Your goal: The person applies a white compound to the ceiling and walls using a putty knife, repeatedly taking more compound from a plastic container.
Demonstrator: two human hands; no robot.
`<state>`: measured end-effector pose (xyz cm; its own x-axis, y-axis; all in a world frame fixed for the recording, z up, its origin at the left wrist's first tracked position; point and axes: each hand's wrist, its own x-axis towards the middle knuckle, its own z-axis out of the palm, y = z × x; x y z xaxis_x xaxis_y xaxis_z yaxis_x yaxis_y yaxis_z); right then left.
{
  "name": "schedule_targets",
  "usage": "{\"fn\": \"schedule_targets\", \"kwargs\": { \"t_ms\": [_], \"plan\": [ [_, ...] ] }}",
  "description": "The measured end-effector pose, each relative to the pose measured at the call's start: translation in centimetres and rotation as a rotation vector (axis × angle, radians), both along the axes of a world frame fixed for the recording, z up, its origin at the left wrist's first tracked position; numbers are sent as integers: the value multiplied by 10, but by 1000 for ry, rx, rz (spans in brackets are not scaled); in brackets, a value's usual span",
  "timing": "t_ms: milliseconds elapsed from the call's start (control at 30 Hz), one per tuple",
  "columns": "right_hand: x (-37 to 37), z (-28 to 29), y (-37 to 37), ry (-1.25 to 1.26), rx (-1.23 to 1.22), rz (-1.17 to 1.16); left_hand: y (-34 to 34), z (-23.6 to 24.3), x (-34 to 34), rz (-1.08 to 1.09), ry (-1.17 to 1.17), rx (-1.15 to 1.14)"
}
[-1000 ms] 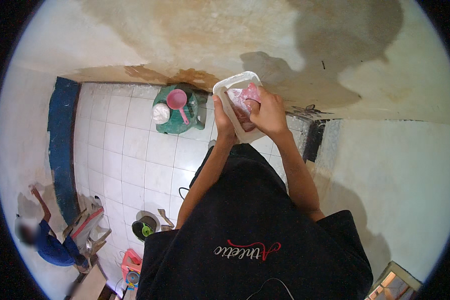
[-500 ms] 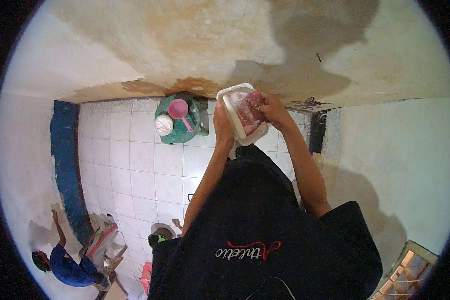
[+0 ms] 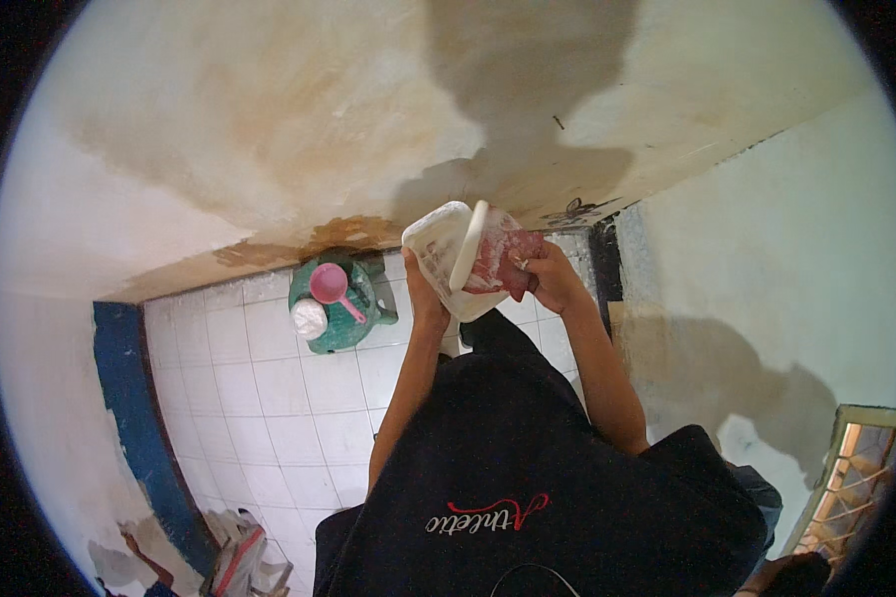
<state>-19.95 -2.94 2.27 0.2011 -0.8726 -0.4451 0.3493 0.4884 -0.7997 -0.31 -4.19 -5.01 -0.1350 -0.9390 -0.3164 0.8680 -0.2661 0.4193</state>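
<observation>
My left hand (image 3: 423, 298) grips a white plastic tub (image 3: 431, 246) smeared with pale residue, its fingers round the left side. My right hand (image 3: 556, 281) is closed on a flat red-pink tool (image 3: 500, 261) coated with white paste, with a cream bar along its left edge. The tool is tilted over the right part of the tub, overlapping its rim; whether they touch is hard to tell.
A green stool (image 3: 343, 328) below the stained wall (image 3: 289, 139) holds a pink dipper (image 3: 328, 284) and white lump (image 3: 309, 318). A co-worker's arm (image 3: 147, 557) and pale bag (image 3: 239, 547) are at lower left, a barred window (image 3: 856, 468) at lower right.
My right hand has drawn the red tool rightward and tilted it up out of the tub. The view has shifted, leaving most of the co-worker out of frame.
</observation>
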Motion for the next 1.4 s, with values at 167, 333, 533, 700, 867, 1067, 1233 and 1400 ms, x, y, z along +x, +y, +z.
{"fn": "schedule_targets", "kwargs": {
  "t_ms": [167,333,533,700,867,1067,1233,1400],
  "plan": [
    [1,-6,15,-43,41,-236,-11,-6,-13,-26,-27,-36],
    [-3,-12,15,-263,39,-272,-20,-24,-14,20,-23,-55],
    [-2,-50,-16,-473,76,-484,-7,-70,44,85,64,-29],
    [-15,-167,-85,-610,-56,-434,11,-7,61,291,-246,1],
    [-14,-203,-171,-152,-283,-436,40,-28,85,352,-242,110],
    [-39,-61,-194,440,-573,-217,48,-30,69,467,-220,197],
    [-53,-10,-171,-313,-14,-501,56,-43,67,511,-79,249],
    [-52,-100,-163,-368,148,-691,68,-47,75,596,-110,284]
  ]
}}
